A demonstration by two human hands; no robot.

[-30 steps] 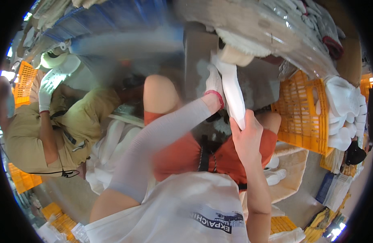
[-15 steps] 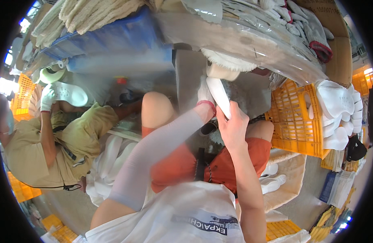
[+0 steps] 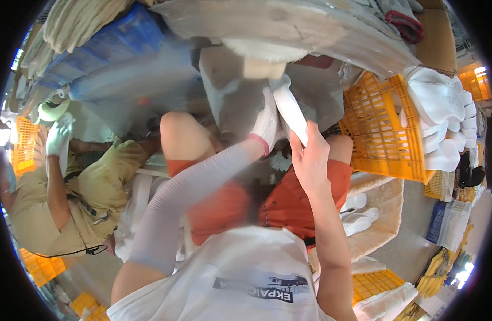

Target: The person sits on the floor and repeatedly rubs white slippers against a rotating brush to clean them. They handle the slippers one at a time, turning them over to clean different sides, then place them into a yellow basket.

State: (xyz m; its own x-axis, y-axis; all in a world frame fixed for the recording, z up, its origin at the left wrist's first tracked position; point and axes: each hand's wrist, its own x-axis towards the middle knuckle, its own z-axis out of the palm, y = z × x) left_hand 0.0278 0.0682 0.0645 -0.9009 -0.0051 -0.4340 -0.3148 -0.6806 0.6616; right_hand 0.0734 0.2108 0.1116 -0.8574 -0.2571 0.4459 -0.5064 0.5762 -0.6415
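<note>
And here I'm holding the white shoe (image 3: 290,109) out ahead of me, its far end sitting just by the cream roller (image 3: 264,68), touching or apart I can't tell! My bare right hand (image 3: 311,152) is pinching the near end, thumb against fingers; my gloved left hand (image 3: 266,122) is lying nearly straight along its left side, whether gripping I can't tell. For control, I'm favouring steady support from both sides, fingertips clear of that roller

"How was the left arm (image 3: 195,193) held?"

"It was angled inward, with the gloved left hand (image 3: 266,122) stretched forward."

"And the right forearm (image 3: 331,235)?"

"It was extended forward, the right hand (image 3: 311,154) curled into a pinch."
</note>
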